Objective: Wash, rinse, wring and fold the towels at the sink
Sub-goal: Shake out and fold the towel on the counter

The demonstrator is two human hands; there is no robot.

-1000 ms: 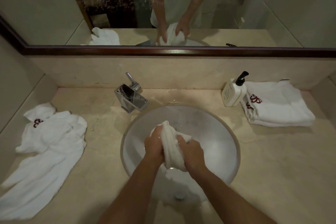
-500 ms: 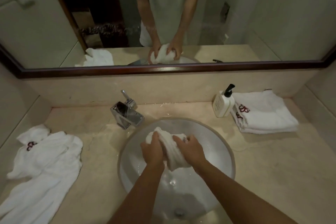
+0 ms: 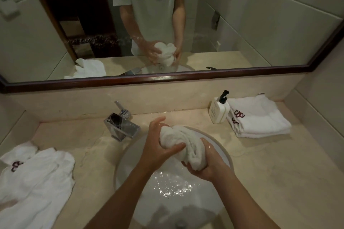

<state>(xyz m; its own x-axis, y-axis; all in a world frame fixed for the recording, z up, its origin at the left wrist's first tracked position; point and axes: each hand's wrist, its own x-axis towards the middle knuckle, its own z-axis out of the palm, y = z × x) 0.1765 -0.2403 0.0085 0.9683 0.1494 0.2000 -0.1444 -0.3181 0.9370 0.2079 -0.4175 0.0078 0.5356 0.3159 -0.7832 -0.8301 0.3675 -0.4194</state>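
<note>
— Terry cloth, is it, that twisted lump over the sink [image 3: 221,151]?

— Yes, a white towel [image 3: 183,144], wet and wrung into a thick ropey roll with deep folds. It hangs above the round white basin, clear of the water.

— What is in the basin?

— A shallow pool of rippling water below the hands, and the drain at the near edge. The counter [image 3: 279,173] around it is pale veined stone, glossy.

— And the hands?

— The left hand [image 3: 158,147] wraps the roll's far end, fingers curled over the top and thumb pressed across the front. The right hand [image 3: 206,167] clutches the near end from below, fingers closed round it. Both look wet.

— What lies around them?

— Left of the left hand stands a square chrome tap [image 3: 122,127]. Further left, a limp towel [image 3: 35,182] lies spread and rumpled, with a dark red monogram. Right of the right hand, well apart, sits a folded stack [image 3: 260,119] bearing the same mark, and a white pump bottle [image 3: 218,109] with a black nozzle just beside it.
</note>
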